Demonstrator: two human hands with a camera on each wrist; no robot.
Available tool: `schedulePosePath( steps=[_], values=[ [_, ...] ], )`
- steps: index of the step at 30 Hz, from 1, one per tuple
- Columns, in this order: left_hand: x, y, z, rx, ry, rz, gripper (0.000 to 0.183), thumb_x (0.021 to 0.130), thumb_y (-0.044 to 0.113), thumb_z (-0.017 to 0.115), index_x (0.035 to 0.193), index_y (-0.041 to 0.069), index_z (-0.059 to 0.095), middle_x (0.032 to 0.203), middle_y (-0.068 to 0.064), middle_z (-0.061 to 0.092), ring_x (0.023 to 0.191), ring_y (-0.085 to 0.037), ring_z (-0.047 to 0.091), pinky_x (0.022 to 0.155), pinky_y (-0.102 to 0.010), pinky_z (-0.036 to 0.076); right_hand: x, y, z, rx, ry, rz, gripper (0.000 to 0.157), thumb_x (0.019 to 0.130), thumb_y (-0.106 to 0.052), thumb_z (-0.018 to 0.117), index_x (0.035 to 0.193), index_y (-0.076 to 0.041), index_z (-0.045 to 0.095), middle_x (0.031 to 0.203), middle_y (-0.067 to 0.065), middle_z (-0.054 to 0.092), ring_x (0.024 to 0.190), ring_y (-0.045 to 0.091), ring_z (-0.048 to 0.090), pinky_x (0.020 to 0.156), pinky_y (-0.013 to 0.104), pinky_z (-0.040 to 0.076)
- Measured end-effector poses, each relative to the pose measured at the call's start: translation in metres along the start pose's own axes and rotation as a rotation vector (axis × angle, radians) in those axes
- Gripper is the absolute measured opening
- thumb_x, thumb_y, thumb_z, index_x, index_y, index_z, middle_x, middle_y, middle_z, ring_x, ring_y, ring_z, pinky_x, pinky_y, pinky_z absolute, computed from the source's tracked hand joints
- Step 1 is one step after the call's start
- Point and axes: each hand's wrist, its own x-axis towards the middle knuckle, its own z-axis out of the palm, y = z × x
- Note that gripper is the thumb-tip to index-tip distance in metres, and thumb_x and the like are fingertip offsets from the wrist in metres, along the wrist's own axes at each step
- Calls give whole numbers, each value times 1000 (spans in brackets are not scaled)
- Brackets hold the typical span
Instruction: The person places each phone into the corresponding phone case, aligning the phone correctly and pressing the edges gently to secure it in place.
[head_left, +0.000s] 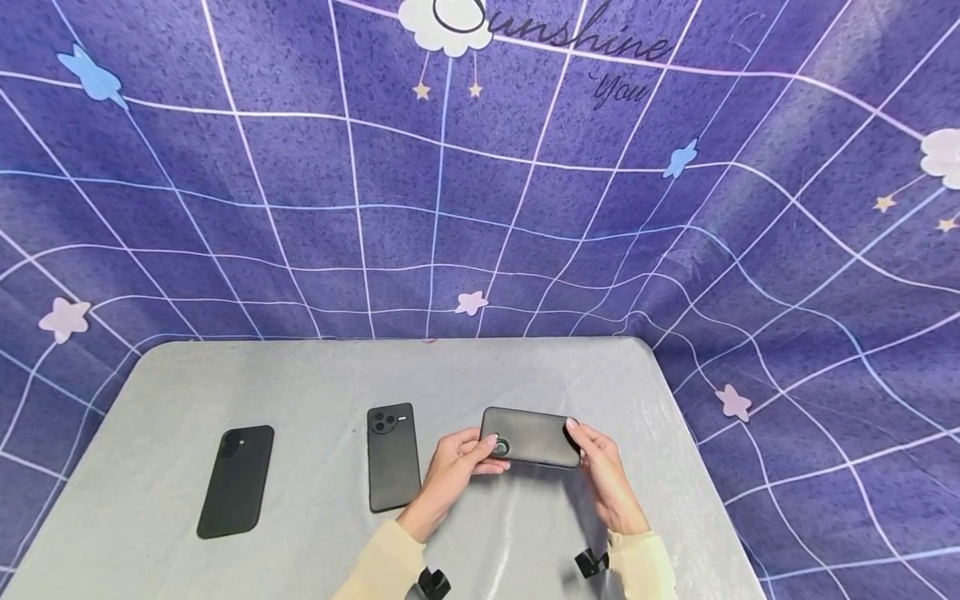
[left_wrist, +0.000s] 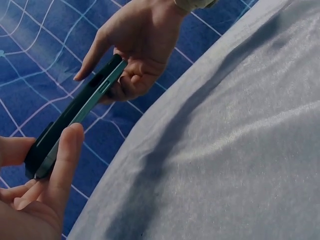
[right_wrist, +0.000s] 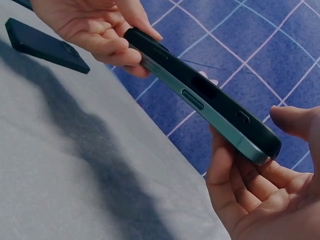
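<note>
A phone [right_wrist: 225,129] with a teal edge is held up over the table, a dark case [head_left: 536,437] lying along its back. The phone's side buttons show beside the case's dark side in the right wrist view. My left hand [head_left: 459,462] pinches the camera end, thumb on top near the lens ring and fingers underneath. At the other end, my right hand [head_left: 609,479] supports the phone from below with curled fingers, its thumb at the case's corner. The phone's screen faces down, hidden in the head view.
Left of my hands lies a dark phone [head_left: 394,467] with a round camera block. Another black phone [head_left: 236,483] lies farther left. Both are on the grey cloth-covered table [head_left: 315,375]. A purple-blue gridded curtain [head_left: 397,183] hangs behind and to the right.
</note>
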Motion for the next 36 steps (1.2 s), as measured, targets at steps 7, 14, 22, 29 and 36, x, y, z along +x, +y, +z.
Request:
schedulePosePath(
  steps=[7, 14, 22, 29, 36],
  values=[
    [0, 2, 2, -21, 56, -2, 34, 109, 16, 66, 121, -15, 61, 103, -25, 77, 93, -39, 80, 87, -37, 65, 0, 2, 0, -61, -35, -44, 29, 109, -26, 66, 115, 2, 72, 87, 0, 74, 75, 12, 68, 74, 25, 56],
    [0, 4, 2, -30, 62, 32, 36, 110, 15, 64, 125, -18, 61, 109, -29, 76, 93, -34, 80, 89, -37, 65, -1, 1, -5, -159, -126, -56, 27, 108, -24, 67, 109, 3, 68, 87, 19, 76, 71, 19, 73, 64, 25, 59],
    [1, 5, 3, -30, 59, 21, 34, 110, 16, 64, 124, -16, 61, 109, -26, 76, 98, -46, 77, 89, -38, 65, -1, -2, -10, -86, -229, -71, 18, 108, -15, 66, 114, 2, 65, 83, 6, 78, 75, 16, 74, 69, 24, 60],
    [1, 7, 2, 26, 19, -11, 35, 109, 17, 65, 123, -15, 63, 111, -28, 76, 102, -50, 75, 88, -37, 65, -2, -1, -15, -84, -239, -102, 13, 108, -12, 65, 112, 1, 65, 82, 3, 77, 73, 17, 73, 72, 25, 59],
    [1, 6, 2, 50, 34, -18, 34, 109, 15, 65, 125, -15, 64, 119, -29, 75, 106, -48, 75, 91, -36, 64, -2, 1, -16, -74, -237, -110, 20, 108, -11, 65, 119, 6, 64, 86, 6, 78, 74, 17, 74, 73, 25, 59]
  ],
)
